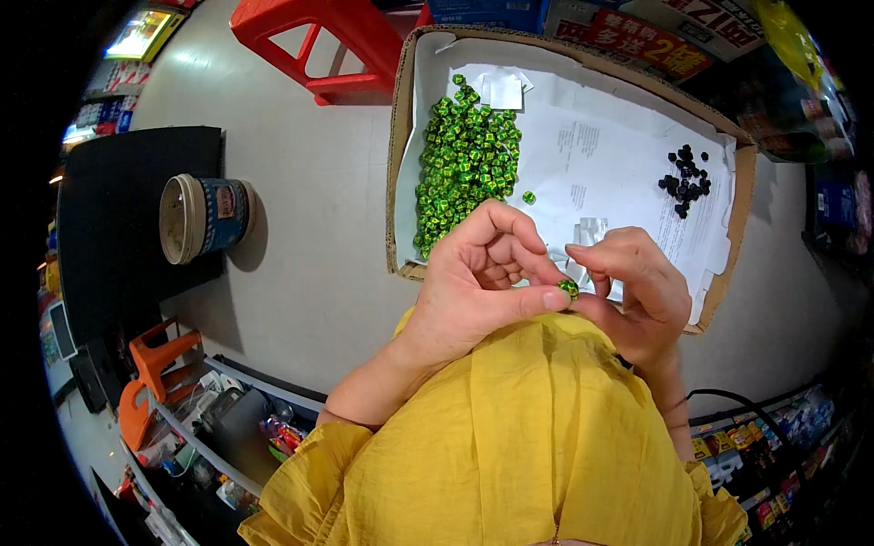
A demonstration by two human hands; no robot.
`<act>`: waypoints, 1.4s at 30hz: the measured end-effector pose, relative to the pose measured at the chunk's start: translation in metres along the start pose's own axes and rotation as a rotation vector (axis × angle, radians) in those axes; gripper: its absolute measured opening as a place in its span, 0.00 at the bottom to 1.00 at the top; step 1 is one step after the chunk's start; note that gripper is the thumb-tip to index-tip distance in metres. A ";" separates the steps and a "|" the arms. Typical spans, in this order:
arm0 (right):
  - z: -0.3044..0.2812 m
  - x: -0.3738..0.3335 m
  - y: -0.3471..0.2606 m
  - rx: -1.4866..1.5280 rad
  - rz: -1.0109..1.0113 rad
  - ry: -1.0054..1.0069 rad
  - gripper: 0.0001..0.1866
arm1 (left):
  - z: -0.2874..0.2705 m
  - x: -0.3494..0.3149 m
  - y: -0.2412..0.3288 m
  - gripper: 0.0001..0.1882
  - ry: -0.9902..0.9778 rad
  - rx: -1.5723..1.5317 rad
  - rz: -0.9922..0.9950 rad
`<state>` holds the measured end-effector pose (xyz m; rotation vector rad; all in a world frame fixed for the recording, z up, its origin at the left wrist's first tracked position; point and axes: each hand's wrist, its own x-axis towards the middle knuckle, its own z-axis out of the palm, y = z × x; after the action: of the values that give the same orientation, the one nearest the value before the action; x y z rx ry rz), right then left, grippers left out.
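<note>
Between the thumb and forefinger of my left hand (492, 268) is a small green-and-yellow faceted piece (568, 289) that looks like a many-sided die. My right hand (637, 282) is close against it from the right. Its forefinger is raised apart from the thumb, and the thumb side comes up to the piece. Both hands are over the near edge of a shallow cardboard box (745, 205) lined with white paper. A heap of similar green pieces (464, 164) fills the box's left side. One loose green piece (529, 197) lies just right of the heap.
Several small black faceted pieces (685, 182) lie at the box's right. Silvery sheets (590, 229) lie behind my fingers, and white squares (503, 89) near the heap. A red stool (328, 36), a bucket (214, 218) and an orange stool (159, 355) stand around; shelves (765, 446) are at right.
</note>
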<state>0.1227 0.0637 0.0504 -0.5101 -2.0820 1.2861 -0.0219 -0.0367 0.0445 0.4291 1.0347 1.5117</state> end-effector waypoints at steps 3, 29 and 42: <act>-0.007 0.000 0.004 0.056 0.025 -0.070 0.14 | 0.001 0.002 0.002 0.19 0.006 -0.046 0.000; -0.007 0.002 0.012 0.357 0.098 -0.132 0.19 | 0.001 -0.002 -0.002 0.19 -0.092 -0.084 0.044; -0.018 0.008 0.006 -0.065 -0.202 -0.254 0.10 | -0.006 0.002 0.011 0.16 -0.200 0.161 0.074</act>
<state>0.1296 0.0829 0.0538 -0.1632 -2.3221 1.2189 -0.0337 -0.0357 0.0498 0.7243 0.9934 1.4228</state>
